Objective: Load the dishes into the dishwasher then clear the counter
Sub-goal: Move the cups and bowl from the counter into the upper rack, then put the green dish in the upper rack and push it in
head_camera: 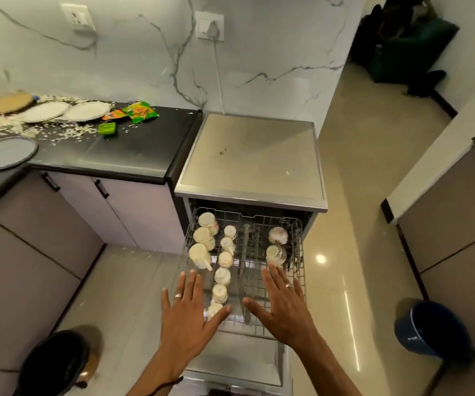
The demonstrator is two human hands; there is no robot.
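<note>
Left hand: fingers spreading flat, holding nothing, hovering over the near left corner of the upper rack. Right hand: likewise lying open and empty, hovering over the near right part of the same rack.

Step in hand, as a judgement: the rack is standing pulled out of the dishwasher and both palms are lining up at its front edge, so the person is probably getting ready to push it in. Next move is calling for an even push from both sides so the cups are not rattling or tipping.

Upper rack, contents: three larger cream mugs lying upturned along the left side; a row of small cups running front to back just left of the rack's centre; two patterned bowls sitting on the right. Right front of the rack is showing bare wire.

Table, left of the dishwasher: a grey plate near its front edge, two white plates and a tan one toward the wall, spilled rice, a green snack packet, a small green box. These are waiting, so loading and clearing are looking unfinished.
</note>
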